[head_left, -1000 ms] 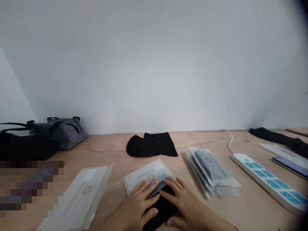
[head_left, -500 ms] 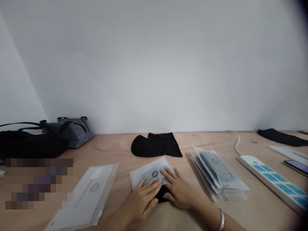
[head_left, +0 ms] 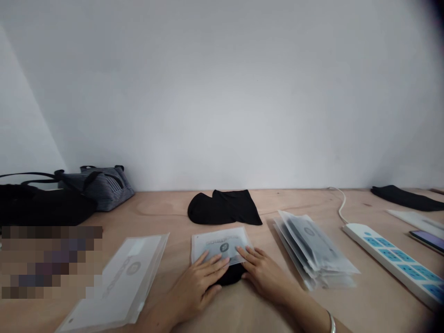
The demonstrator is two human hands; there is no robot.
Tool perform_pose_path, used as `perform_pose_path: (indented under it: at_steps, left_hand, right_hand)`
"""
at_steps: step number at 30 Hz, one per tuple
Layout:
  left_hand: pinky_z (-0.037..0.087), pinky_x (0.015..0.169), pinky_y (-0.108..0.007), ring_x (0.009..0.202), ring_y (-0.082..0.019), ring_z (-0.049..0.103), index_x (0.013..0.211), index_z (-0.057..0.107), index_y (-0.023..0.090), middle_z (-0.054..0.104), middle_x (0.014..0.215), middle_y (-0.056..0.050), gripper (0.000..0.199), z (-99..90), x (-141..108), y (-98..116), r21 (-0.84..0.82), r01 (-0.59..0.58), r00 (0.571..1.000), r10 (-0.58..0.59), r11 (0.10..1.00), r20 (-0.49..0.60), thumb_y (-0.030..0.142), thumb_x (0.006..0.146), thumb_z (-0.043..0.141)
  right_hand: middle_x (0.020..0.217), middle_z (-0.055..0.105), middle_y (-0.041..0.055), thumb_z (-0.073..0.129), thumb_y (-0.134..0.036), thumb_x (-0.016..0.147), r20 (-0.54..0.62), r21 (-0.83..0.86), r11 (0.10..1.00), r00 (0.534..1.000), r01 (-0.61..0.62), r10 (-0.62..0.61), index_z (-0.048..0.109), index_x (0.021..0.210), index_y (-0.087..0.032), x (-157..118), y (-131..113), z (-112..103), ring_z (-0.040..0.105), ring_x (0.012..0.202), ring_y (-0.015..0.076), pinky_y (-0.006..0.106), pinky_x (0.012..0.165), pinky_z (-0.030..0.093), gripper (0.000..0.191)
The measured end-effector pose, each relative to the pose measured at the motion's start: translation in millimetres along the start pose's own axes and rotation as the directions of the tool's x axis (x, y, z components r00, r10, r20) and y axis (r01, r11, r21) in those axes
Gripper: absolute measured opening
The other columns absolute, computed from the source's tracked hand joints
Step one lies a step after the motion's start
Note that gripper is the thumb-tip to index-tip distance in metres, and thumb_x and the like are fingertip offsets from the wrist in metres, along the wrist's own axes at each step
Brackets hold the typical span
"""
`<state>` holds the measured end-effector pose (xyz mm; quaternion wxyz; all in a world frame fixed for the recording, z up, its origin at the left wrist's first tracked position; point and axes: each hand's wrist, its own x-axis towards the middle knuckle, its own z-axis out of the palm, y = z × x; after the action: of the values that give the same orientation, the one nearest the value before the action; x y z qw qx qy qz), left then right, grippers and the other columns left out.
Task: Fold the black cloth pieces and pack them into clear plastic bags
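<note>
Now the left hand (head_left: 196, 286) and right hand (head_left: 267, 273) are resting spread fingers (head_left: 215, 266) on a plastic pouch (head_left: 222, 245), with black fabric (head_left: 231, 276) bulging out beneath.

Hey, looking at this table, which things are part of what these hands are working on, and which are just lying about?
Part of the job:
left hand
right hand
frosted plastic pouch
black fabric

Just lying about:
striped bag
black bag
power strip
phone
</note>
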<state>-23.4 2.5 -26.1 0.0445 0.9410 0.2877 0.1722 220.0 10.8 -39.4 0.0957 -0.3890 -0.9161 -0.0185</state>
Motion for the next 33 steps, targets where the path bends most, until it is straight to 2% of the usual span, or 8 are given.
perform_pose_path:
  at_steps: [7, 11, 14, 17, 20, 25, 28, 33]
  left_hand:
    - [0.042, 0.096, -0.034, 0.113, -0.015, 0.049, 0.127, 0.041, 0.026, 0.050, 0.126, -0.001, 0.046, 13.9, 0, -7, 0.036, -0.038, 0.979, 0.044, 0.999, -0.198, 0.006, 0.086, 0.034]
    - [0.041, 0.096, -0.034, 0.113, -0.016, 0.049, 0.126, 0.043, 0.026, 0.052, 0.124, -0.001, 0.045, 9.6, -2, -5, 0.010, -0.051, 0.981, 0.052, 0.999, -0.185, 0.008, 0.084, 0.040]
    - [0.043, 0.094, -0.032, 0.112, -0.015, 0.050, 0.124, 0.044, 0.027, 0.054, 0.123, 0.000, 0.047, 10.9, -3, -6, -0.027, -0.088, 0.974, 0.080, 0.996, -0.211, 0.005, 0.083, 0.037]
    - [0.048, 0.087, -0.028, 0.103, -0.013, 0.056, 0.123, 0.040, 0.028, 0.058, 0.117, 0.000, 0.043, 15.3, -5, -6, -0.136, 0.059, 0.956, -0.095, 0.989, -0.276, 0.008, 0.085, 0.036]
    - [0.048, 0.085, -0.032, 0.102, -0.016, 0.056, 0.123, 0.035, 0.029, 0.057, 0.117, -0.002, 0.044, 10.4, -10, -6, -0.212, 0.226, 0.935, -0.273, 0.951, -0.227, 0.019, 0.082, 0.049]
    - [0.035, 0.098, -0.045, 0.119, -0.027, 0.040, 0.127, 0.034, 0.027, 0.043, 0.132, -0.006, 0.069, -16.2, -31, -18, -0.130, 0.160, 0.983, -0.170, 0.979, -0.070, 0.026, 0.066, 0.065]
    - [0.042, 0.093, -0.037, 0.111, -0.023, 0.049, 0.122, 0.042, 0.025, 0.052, 0.122, -0.005, 0.056, -25.0, -41, -25, -0.082, 0.129, 0.986, -0.137, 0.988, -0.096, 0.013, 0.068, 0.054]
    - [0.050, 0.068, -0.023, 0.075, -0.014, 0.061, 0.080, 0.059, 0.020, 0.064, 0.086, -0.002, 0.023, -21.7, -42, -26, -0.013, 0.075, 0.985, -0.077, 0.997, -0.153, 0.009, 0.075, 0.040]
  right_hand:
    - [0.123, 0.053, 0.0025, 0.041, -0.019, 0.088, -0.151, -0.045, 0.999, 0.988, 0.013, -0.019, 0.060, 0.104, -0.021, 2, 0, 7, 0.051, 0.105, 0.0200, 0.041, 0.098, 0.030, 0.025]
    - [0.125, 0.051, 0.0036, 0.044, -0.013, 0.083, -0.144, -0.059, 0.994, 0.985, 0.088, -0.095, 0.057, 0.107, -0.022, -1, 4, 4, 0.049, 0.109, 0.0189, 0.039, 0.098, 0.028, 0.028]
    - [0.116, 0.057, 0.0024, 0.044, -0.013, 0.084, -0.237, -0.042, 0.987, 0.958, 0.154, -0.160, 0.057, 0.102, -0.023, -1, 7, 5, 0.055, 0.097, 0.0158, 0.037, 0.094, 0.029, 0.025]
    - [0.091, 0.064, 0.0023, 0.040, -0.008, 0.084, -0.322, 0.000, 0.992, 0.939, 0.129, -0.122, 0.055, 0.088, -0.020, 1, 6, 6, 0.057, 0.076, 0.0129, 0.032, 0.082, 0.034, 0.020]
    - [0.075, 0.059, 0.0018, 0.047, -0.012, 0.079, -0.338, 0.059, 0.998, 0.941, 0.010, 0.010, 0.050, 0.082, -0.017, 2, 1, 2, 0.053, 0.067, 0.0146, 0.031, 0.072, 0.035, 0.007]
    - [0.093, 0.056, 0.0045, 0.062, -0.037, 0.068, -0.322, 0.108, 0.994, 0.944, -0.036, 0.069, 0.049, 0.096, -0.020, 8, -21, -12, 0.048, 0.086, 0.0214, 0.038, 0.081, 0.030, 0.035]
    - [0.095, 0.055, 0.0043, 0.060, -0.039, 0.071, -0.289, 0.055, 0.998, 0.957, 0.039, -0.022, 0.050, 0.099, -0.022, 22, -46, -11, 0.046, 0.088, 0.0215, 0.039, 0.081, 0.030, 0.035]
    - [0.087, 0.056, 0.0042, 0.054, -0.039, 0.077, -0.306, -0.090, 0.982, 0.934, 0.165, -0.185, 0.053, 0.091, -0.018, 60, -85, 10, 0.046, 0.081, 0.0209, 0.039, 0.074, 0.033, 0.025]
